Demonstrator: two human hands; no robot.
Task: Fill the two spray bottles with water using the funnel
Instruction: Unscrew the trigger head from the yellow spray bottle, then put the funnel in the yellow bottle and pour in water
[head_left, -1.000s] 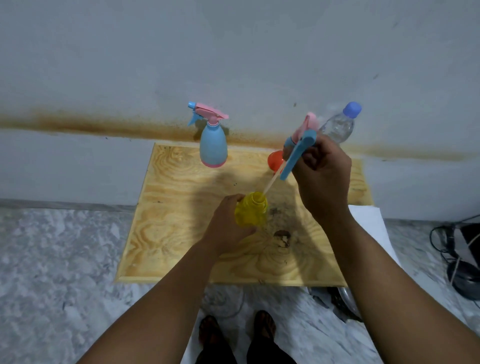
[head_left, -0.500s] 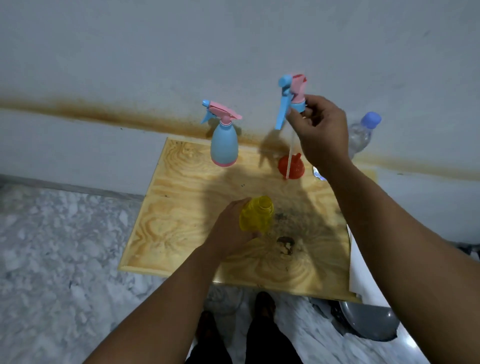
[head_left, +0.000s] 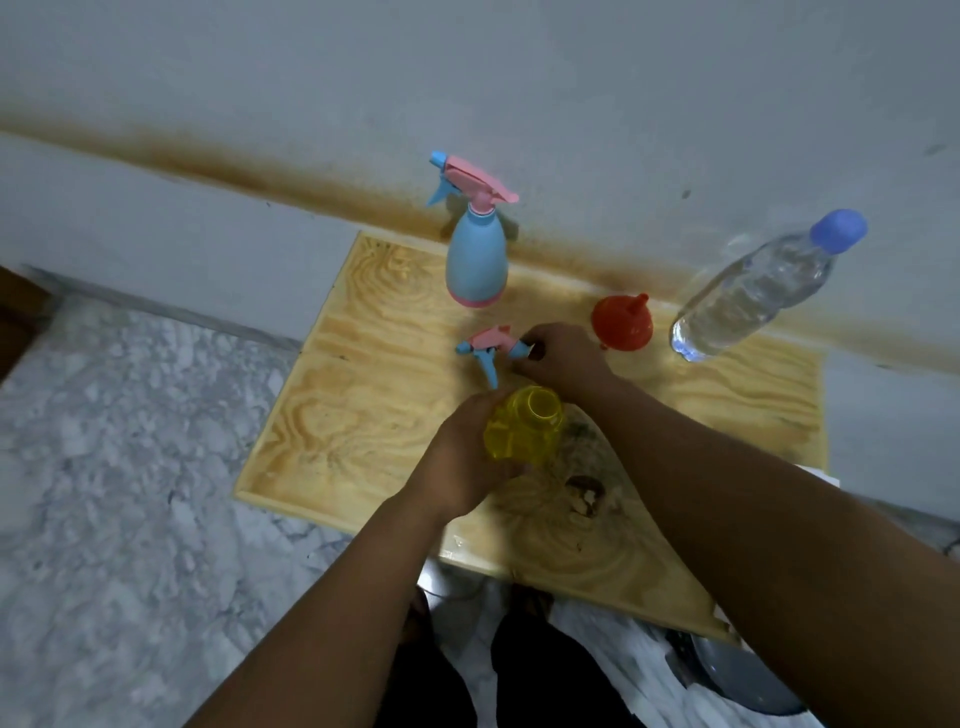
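Observation:
My left hand (head_left: 462, 457) grips the yellow spray bottle (head_left: 524, 423), which stands open-topped near the middle of the wooden board (head_left: 363, 395). Just behind it, my right hand (head_left: 563, 358) holds the pink and blue spray head (head_left: 488, 345) low against the board. A blue spray bottle (head_left: 476, 260) with its head on stands at the board's far edge. The red funnel (head_left: 622, 322) lies mouth down to the right of my right hand. A clear water bottle (head_left: 753, 291) with a blue cap stands at the far right.
The board sits against a stained grey wall (head_left: 571, 104), over a marble floor (head_left: 130, 467). White paper and a grey round object (head_left: 748, 675) lie under the board's near right corner. My feet show below the near edge.
My right hand has lifted the spray head and its tube out of the yellow bottle, raised it high, then brought it down to the board behind the bottle. My left hand has stayed on the bottle.

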